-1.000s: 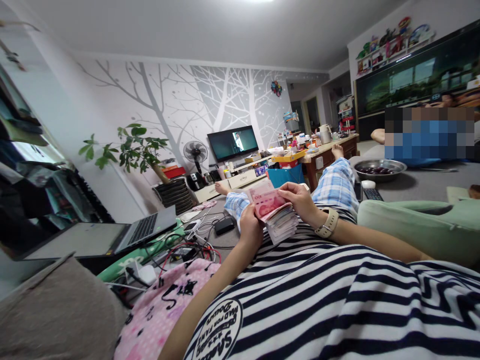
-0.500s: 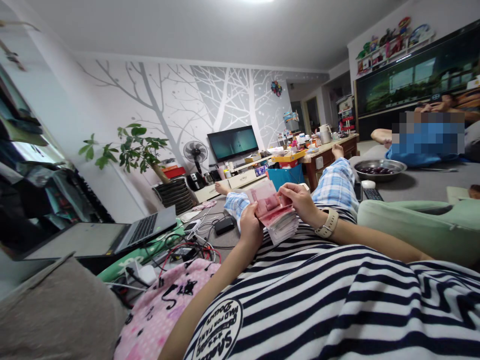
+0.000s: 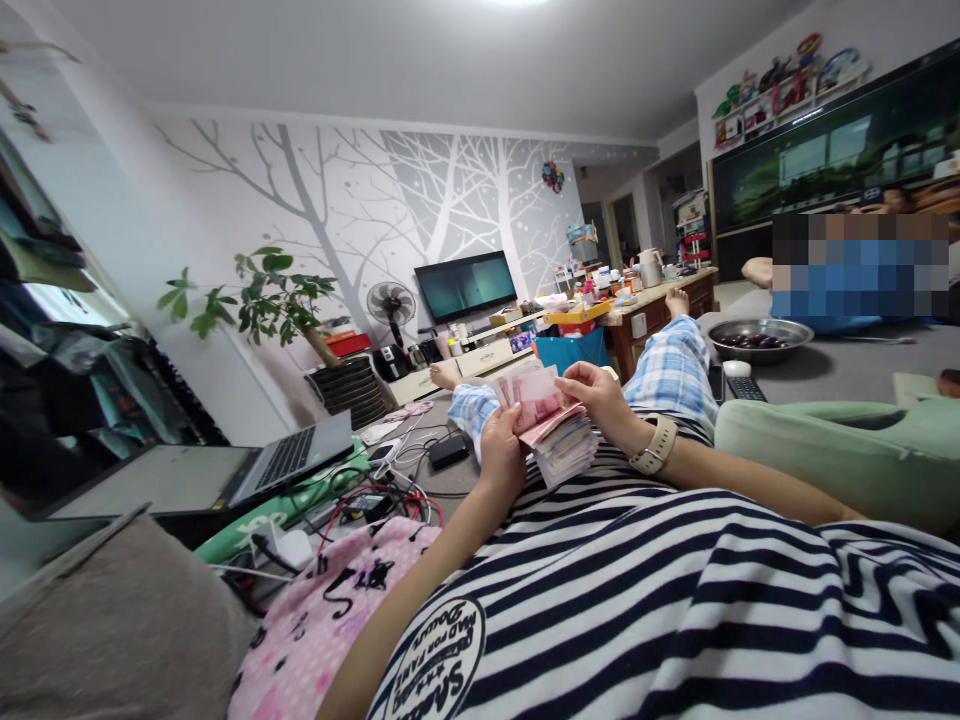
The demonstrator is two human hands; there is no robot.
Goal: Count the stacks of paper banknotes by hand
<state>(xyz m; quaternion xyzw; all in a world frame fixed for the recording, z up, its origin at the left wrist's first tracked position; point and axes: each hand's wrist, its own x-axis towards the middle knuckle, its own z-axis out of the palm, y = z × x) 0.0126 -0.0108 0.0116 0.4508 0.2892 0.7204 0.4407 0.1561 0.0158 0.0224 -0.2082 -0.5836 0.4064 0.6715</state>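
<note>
A thick stack of red and pink banknotes [image 3: 562, 445] is held over my lap, folded so that its lower ends fan out toward me. My left hand [image 3: 504, 440] grips it from the left, thumb on top of the notes. Above the fold, several upper notes stand up toward the far side. My right hand [image 3: 596, 400] pinches the right edge of these upper notes between thumb and fingers. A pale watch [image 3: 655, 446] is on my right wrist. The fingers under the stack are hidden.
An open laptop [image 3: 289, 465] lies at left beside tangled cables and a black box [image 3: 448, 451]. At right are a green cushion [image 3: 817, 450], a remote [image 3: 744, 388] and a metal bowl [image 3: 761, 340] of dark round fruit. Another person lies beyond the bowl.
The upper notes have shifted and spread apart a little, with more of them now showing behind my left thumb. Both hands stay nearly in place. The other person at right has moved slightly.
</note>
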